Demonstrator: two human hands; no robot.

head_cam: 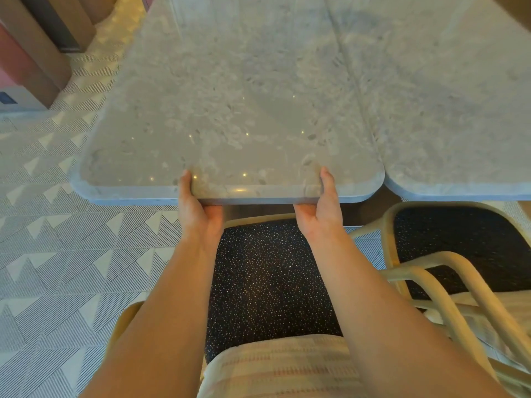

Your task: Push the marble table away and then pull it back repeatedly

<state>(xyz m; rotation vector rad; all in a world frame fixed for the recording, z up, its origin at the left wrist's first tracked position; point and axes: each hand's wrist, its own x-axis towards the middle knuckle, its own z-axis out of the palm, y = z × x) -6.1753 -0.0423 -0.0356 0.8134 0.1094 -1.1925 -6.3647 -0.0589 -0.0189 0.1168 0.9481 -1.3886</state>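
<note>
My left hand [198, 208] and right hand [321, 208] clasp the near edge of the table [230, 96], thumbs on top. A second table [448, 110] sits just right of it, edges nearly touching. Below my hands is a chair seat [267, 280]; another chair [459, 248] stands to their right.
</note>
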